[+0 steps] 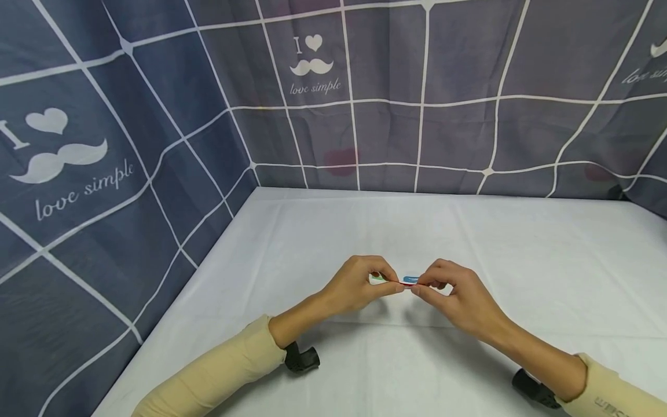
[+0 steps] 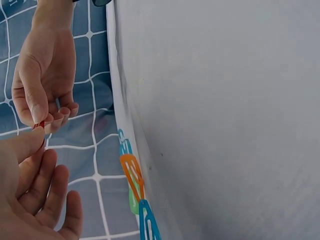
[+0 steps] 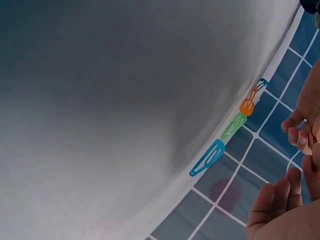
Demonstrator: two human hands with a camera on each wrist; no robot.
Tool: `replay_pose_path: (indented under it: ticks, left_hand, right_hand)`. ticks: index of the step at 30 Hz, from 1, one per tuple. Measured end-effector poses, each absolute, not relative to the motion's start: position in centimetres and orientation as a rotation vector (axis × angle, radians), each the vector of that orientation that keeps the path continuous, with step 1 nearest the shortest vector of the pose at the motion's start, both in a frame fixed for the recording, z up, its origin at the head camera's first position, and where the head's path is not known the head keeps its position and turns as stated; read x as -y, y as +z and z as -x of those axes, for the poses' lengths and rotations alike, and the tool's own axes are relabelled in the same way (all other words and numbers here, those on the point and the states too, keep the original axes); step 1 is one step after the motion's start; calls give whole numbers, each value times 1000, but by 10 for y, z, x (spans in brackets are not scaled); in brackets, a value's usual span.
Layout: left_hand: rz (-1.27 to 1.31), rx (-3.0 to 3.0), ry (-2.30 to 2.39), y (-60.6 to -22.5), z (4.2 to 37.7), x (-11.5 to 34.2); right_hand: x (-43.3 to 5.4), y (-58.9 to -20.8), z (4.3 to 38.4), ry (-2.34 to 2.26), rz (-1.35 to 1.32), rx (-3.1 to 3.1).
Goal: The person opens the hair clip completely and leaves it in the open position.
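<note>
Between the fingertips of both hands is a thin red snap hair clip [image 1: 407, 284], mostly covered by the fingers. My left hand [image 1: 362, 284] pinches one end with thumb and index finger. The opposite end is pinched by my right hand [image 1: 458, 295]. In the left wrist view the red clip shows as a small strip where the two thumbs meet, the other fingers loosely bent below. Behind the hands, on the table, lie a blue hair clip [image 3: 209, 156], a green one [image 3: 234, 125], an orange one [image 3: 247, 106] and another blue one [image 3: 262, 83], in a row.
A white cloth covers the table [image 1: 333, 231]. Its far and left edges meet a dark checked curtain [image 1: 385, 139] with white lines and moustache prints. Both wrists carry black cameras, the left one [image 1: 302, 358] hanging close above the cloth.
</note>
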State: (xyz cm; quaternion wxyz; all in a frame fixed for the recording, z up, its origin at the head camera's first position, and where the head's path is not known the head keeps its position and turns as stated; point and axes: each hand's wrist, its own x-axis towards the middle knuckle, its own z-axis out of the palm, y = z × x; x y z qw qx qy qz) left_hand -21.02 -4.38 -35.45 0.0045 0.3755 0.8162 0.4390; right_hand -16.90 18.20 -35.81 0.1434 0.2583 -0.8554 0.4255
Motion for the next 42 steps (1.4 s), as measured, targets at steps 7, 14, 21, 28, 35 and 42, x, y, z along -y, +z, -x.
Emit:
replay_pose_path:
  ticks: [7,14,21,28,35,42]
  left_hand:
    - [-1191,-2616,1354,-354,207,42]
    - [-1198,-2700,1303,-352,205,39]
    - [-1267,-2810,1216,-352,200,35]
    - [-1382,-2878,1158,-347,193,30]
    - [-1231,-2844,1115,-345,193,32]
    - [-1153,-2809,1135,-348,197,34]
  right_hand:
    - [-180,-359,167,1197,-725,2436]
    - [-180,-358,165,1154,-722,2407]
    - [-180,-360,165,1105,-722,2386]
    - [-183,-361,166,1046,-725,2362]
    - [-185,-360,162,1056,-763,2419]
    - [-183,-362,164,1033,-785,2384]
